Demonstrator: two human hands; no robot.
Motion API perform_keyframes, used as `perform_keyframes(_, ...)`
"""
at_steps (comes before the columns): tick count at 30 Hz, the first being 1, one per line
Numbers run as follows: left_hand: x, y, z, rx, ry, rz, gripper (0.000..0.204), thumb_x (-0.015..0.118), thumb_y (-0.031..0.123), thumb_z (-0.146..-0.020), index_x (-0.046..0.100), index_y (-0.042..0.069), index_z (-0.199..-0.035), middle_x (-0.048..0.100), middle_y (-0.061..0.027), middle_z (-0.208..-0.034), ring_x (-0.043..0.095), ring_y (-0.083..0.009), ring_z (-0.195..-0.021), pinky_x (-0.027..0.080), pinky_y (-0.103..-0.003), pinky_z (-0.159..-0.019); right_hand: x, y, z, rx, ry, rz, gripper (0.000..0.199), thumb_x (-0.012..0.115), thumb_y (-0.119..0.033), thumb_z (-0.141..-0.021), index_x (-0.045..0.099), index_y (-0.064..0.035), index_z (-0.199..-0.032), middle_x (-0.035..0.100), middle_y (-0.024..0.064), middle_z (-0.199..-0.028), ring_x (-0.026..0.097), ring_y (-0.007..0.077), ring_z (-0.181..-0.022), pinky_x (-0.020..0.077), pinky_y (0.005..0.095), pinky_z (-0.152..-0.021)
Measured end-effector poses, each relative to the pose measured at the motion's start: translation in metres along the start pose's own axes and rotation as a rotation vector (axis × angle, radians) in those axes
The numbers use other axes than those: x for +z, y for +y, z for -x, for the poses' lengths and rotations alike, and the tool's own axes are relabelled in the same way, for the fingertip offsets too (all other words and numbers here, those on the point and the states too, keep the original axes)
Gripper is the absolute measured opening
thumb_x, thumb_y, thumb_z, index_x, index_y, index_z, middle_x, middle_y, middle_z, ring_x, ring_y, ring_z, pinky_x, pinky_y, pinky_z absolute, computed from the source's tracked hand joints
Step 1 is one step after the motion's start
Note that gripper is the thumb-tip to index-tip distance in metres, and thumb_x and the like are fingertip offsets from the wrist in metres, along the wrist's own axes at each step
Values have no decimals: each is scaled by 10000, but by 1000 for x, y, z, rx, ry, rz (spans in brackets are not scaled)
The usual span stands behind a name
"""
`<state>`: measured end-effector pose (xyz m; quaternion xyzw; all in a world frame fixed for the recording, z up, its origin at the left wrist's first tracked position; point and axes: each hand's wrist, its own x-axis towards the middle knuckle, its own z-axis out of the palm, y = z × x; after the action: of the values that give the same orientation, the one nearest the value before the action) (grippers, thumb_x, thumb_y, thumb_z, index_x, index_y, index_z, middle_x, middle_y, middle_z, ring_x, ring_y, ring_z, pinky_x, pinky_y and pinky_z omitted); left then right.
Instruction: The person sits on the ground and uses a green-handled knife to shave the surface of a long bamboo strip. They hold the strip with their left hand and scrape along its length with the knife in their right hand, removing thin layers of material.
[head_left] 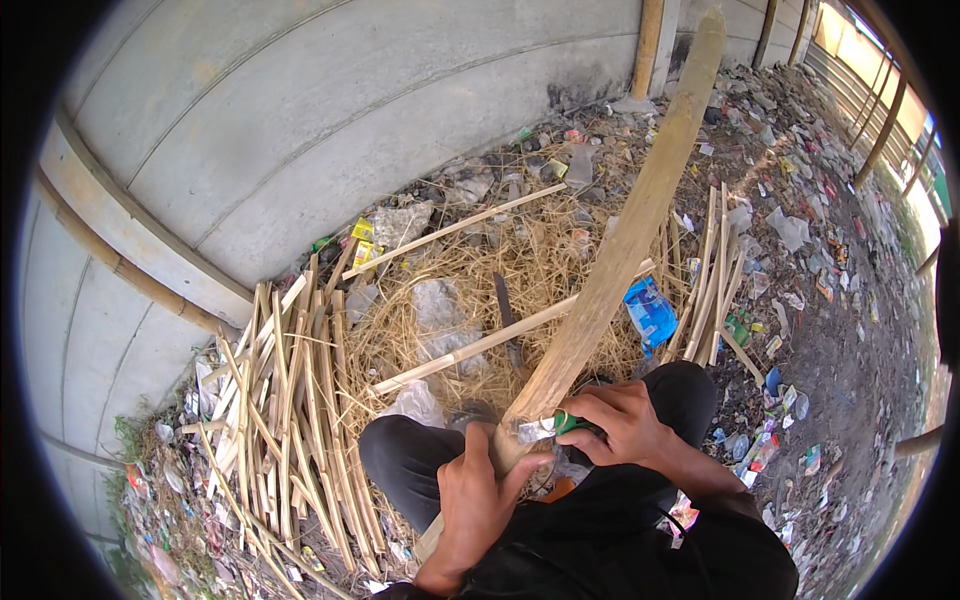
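Note:
A long, broad slat of split bamboo (625, 240) slants up and away from my lap toward the far wall. My left hand (478, 495) is wrapped round its near end, between my knees. In my right hand (618, 425) is a green-handled tool with a short pale metal blade (536, 430). Its blade rests against the slat's face, just beyond my left hand. The handle is mostly covered by my fingers, so its exact kind is hard to tell.
Thin bamboo strips (290, 420) are heaped at the left, with more strips (712, 280) at the right. Straw-like shavings (400, 315), a long dark blade (505, 310) and a blue packet (650, 315) lie ahead. Litter covers the ground along a grey concrete wall (330, 110).

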<state>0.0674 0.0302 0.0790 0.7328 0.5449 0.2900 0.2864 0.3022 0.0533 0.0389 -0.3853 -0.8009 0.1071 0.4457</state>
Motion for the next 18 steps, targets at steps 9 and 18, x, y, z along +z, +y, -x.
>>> perform_keyframes(9, 4, -5, 0, -32, -38, 31, 554, 851, 443, -938, 557, -16, -1038, 662, -200, -672, 725, -430, -663, 539, -427, -572, -7, 6, -4, -16, 23, 61, 339, 899, -299, -843, 744, -100, -1069, 712, 45, -775, 697, 232, -598, 524, 350, -528)
perform_keyframes(18, 10, -14, 7, -9, -52, 35, 585, 793, 520, -966, 517, 7, -1019, 656, -226, -651, 699, -472, -638, 543, -513, -554, -22, 10, -13, -43, 29, 120, 351, 902, -296, -841, 743, -91, -1077, 732, 61, -796, 710, 246, -609, 530, 348, -543)
